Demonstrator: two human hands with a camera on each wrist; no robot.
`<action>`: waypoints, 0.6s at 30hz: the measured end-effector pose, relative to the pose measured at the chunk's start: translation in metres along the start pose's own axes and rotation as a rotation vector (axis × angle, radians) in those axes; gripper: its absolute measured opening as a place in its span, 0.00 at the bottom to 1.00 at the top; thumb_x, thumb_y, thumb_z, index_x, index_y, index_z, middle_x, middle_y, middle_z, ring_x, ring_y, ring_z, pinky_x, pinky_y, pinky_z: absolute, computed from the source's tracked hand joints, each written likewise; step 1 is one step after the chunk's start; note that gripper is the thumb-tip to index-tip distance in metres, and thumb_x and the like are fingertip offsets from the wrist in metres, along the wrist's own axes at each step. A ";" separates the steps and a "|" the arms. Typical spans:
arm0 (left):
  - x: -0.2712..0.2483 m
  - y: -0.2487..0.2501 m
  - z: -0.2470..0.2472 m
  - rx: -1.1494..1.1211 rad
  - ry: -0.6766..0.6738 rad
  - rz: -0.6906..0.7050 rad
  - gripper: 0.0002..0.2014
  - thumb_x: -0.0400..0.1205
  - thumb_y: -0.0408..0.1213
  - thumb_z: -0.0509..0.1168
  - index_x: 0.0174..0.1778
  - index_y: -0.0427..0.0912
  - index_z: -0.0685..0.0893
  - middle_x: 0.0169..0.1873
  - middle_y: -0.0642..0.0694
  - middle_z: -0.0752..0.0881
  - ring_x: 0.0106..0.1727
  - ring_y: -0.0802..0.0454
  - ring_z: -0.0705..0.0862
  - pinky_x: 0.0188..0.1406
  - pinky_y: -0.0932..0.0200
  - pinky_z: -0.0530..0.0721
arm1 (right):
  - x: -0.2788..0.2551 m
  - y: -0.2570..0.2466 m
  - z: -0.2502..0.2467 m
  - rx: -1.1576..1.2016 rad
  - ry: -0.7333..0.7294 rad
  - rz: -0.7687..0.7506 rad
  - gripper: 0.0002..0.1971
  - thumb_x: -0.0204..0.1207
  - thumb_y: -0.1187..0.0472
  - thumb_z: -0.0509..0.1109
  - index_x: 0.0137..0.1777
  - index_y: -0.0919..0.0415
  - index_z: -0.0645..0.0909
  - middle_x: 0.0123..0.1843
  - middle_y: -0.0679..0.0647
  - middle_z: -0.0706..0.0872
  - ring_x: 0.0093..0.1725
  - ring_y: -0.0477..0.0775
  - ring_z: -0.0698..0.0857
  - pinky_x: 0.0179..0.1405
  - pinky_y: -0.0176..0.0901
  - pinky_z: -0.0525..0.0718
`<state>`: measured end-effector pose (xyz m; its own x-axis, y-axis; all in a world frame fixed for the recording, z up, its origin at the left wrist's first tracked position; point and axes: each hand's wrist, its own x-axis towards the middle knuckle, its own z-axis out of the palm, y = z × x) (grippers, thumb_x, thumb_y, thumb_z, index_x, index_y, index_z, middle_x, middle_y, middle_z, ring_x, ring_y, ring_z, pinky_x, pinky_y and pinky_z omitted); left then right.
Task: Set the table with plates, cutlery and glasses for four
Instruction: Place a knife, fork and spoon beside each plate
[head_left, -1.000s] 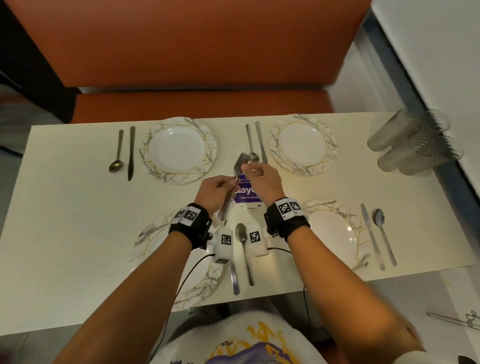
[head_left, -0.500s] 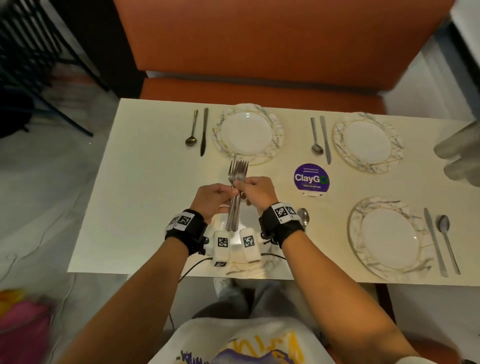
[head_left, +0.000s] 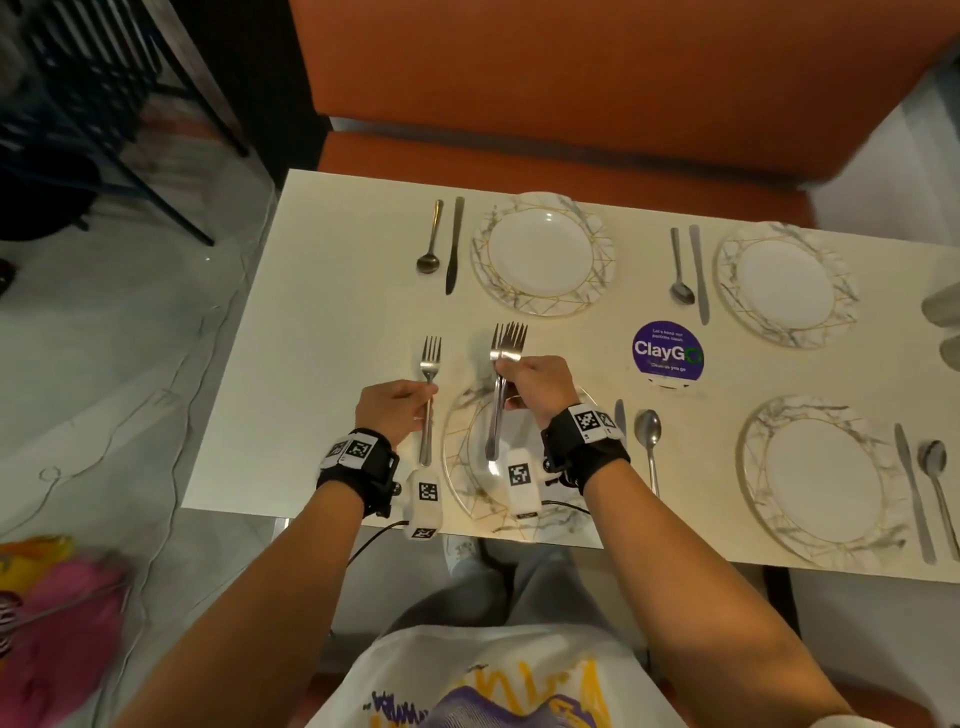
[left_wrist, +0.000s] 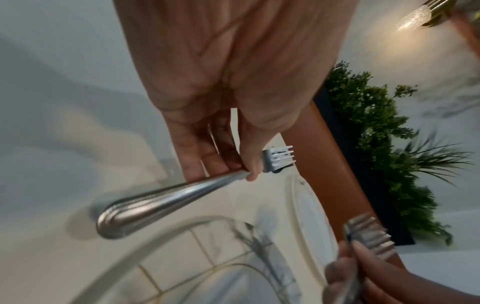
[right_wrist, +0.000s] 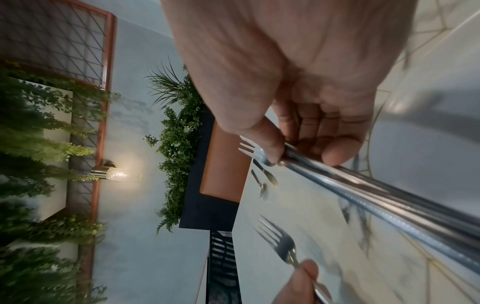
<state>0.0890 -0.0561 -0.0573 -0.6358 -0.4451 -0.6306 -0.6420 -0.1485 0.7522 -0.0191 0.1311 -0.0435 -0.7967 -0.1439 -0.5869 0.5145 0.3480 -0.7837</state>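
Note:
My left hand (head_left: 397, 410) pinches a single fork (head_left: 428, 395) by its handle, just left of the near-left plate (head_left: 460, 462), tines pointing away from me. The left wrist view shows that fork (left_wrist: 166, 197) held between thumb and fingertips. My right hand (head_left: 537, 387) grips a bundle of forks (head_left: 504, 374) above the same plate; their handles (right_wrist: 376, 197) run past the camera in the right wrist view. Three other plates (head_left: 543, 252) (head_left: 784, 283) (head_left: 826, 480) lie on the cream table (head_left: 322, 322), each with a knife and spoon beside it.
A purple ClayGo sign (head_left: 667, 351) stands mid-table. A spoon (head_left: 649, 441) and a knife tip (head_left: 620, 415) lie right of the near-left plate. Upturned glasses (head_left: 943, 306) show at the right edge. An orange bench (head_left: 545, 150) runs behind the table.
My left hand has drawn one fork out of the bundle and moved it left of the near plate. My right hand keeps the other forks. The view has shifted left.

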 end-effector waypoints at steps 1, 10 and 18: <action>0.003 -0.007 -0.003 0.065 0.022 -0.004 0.04 0.77 0.42 0.80 0.44 0.46 0.95 0.42 0.43 0.95 0.48 0.44 0.94 0.54 0.48 0.93 | 0.000 0.002 -0.001 0.000 0.001 0.000 0.12 0.74 0.58 0.79 0.38 0.69 0.87 0.35 0.65 0.86 0.31 0.61 0.86 0.43 0.58 0.91; 0.001 -0.026 -0.002 0.307 0.024 -0.049 0.03 0.78 0.39 0.81 0.41 0.45 0.94 0.36 0.45 0.94 0.37 0.50 0.92 0.33 0.70 0.88 | -0.002 0.021 -0.014 -0.027 0.009 -0.012 0.13 0.72 0.56 0.79 0.35 0.66 0.86 0.32 0.62 0.85 0.29 0.58 0.87 0.44 0.60 0.92; 0.000 -0.029 0.002 0.321 0.067 -0.030 0.03 0.76 0.33 0.81 0.39 0.38 0.95 0.34 0.44 0.94 0.37 0.46 0.93 0.29 0.71 0.88 | -0.002 0.030 -0.020 0.000 -0.002 -0.026 0.15 0.74 0.57 0.79 0.39 0.72 0.86 0.33 0.64 0.83 0.29 0.59 0.84 0.43 0.59 0.90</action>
<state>0.1067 -0.0503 -0.0797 -0.5916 -0.5034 -0.6297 -0.7692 0.1185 0.6279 -0.0083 0.1601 -0.0617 -0.8090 -0.1548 -0.5670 0.4938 0.3442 -0.7986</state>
